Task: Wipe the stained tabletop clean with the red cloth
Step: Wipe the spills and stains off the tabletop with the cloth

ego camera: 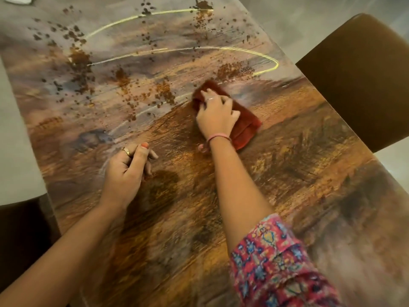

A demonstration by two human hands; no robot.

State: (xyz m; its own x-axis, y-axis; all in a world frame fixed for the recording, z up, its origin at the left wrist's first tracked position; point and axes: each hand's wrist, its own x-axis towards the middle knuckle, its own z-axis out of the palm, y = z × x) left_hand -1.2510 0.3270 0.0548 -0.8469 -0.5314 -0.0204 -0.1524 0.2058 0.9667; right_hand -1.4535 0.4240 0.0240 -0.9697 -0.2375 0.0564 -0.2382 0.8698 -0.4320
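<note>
right hand (218, 117): spread flat, pressing red cloth (241, 129) onto tabletop (287, 173) | left hand (127, 171): loosely curled, empty, resting on tabletop

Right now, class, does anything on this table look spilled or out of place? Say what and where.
Yes. Brown crumbly stains are scattered over the far half of the tabletop, crossed by thin yellow curved streaks. The right hand presses the red cloth at their near edge; the left hand rests on the table.

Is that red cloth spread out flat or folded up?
Folded. The red cloth shows stacked layered edges at its near corner, under the right hand.
</note>
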